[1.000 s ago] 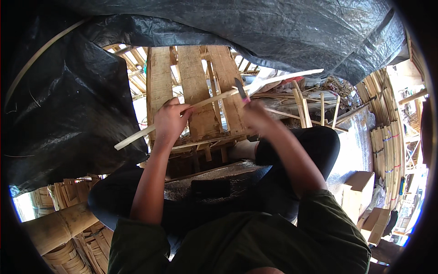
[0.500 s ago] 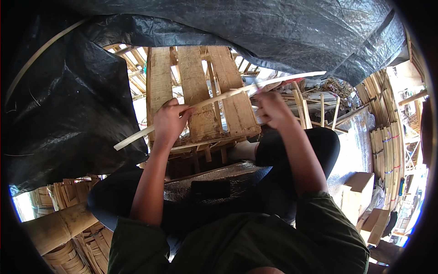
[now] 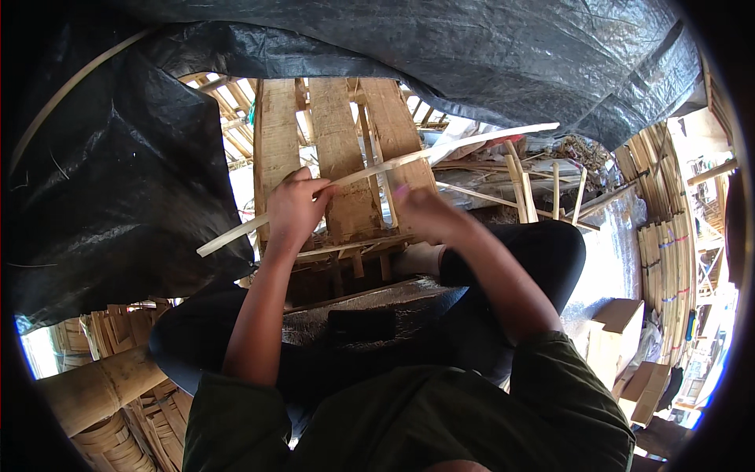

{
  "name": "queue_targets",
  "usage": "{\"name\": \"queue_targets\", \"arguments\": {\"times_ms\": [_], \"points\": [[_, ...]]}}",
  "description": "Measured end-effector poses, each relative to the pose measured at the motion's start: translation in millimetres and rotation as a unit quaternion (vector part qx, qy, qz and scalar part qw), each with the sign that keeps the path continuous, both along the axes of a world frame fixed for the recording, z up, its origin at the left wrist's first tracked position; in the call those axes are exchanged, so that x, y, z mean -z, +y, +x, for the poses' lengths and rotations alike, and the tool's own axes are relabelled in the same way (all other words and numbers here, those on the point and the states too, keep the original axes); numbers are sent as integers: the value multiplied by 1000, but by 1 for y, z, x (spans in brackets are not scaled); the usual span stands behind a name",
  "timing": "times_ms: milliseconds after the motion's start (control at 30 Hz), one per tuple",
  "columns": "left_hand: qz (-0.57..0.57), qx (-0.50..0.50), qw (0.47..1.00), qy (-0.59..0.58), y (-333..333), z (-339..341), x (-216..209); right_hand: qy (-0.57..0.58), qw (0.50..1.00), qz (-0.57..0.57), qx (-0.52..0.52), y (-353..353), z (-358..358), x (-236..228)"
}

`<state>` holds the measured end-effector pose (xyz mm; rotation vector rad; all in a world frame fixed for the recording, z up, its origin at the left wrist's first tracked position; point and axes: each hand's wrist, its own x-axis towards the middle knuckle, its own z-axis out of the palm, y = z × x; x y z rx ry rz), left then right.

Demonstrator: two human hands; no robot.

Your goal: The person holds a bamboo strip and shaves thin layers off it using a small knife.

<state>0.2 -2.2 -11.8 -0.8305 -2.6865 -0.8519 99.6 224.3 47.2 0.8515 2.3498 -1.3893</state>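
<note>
A long, pale bamboo strip point(image 3: 480, 141) slants across in front of me, from lower left to upper right. My left hand point(image 3: 294, 208) is closed around it near its lower left end, with the thumb along the strip. My right hand point(image 3: 431, 215) is a blurred fist just below the strip's middle. It grips a small knife point(image 3: 390, 190); its greyish blade is smeared by motion and points up toward the strip, with a bit of pink at the handle. Whether the blade touches the strip cannot be made out. Under both hands lies a bench of wooden planks point(image 3: 334, 130).
Black plastic sheeting point(image 3: 118, 197) hangs at the left and across the top point(image 3: 503, 55). Upright sticks point(image 3: 556, 189) and scraps stand right of the bench. Bundled bamboo slats point(image 3: 664, 267) and cardboard boxes point(image 3: 617, 334) are at the right. A thick bamboo pole point(image 3: 102, 389) lies lower left.
My right hand with the knife has moved left and down, from the strip's right part to below its middle. My left hand and the strip have barely moved.
</note>
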Motion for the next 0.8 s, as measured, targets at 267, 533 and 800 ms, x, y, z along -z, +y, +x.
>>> {"name": "queue_targets", "arguments": {"times_ms": [267, 533, 800], "points": [[-2, -8, 1000, -3, -1, 0, -6, 136, 980, 108, 93, 56, -18, 21], [-13, -18, 999, -23, -2, -1, -5, 226, 910, 260, -230, 56, -17, 57], [16, -14, 999, -27, -1, -3, -6, 178, 972, 35, 148, 121, -39, 64]]}}
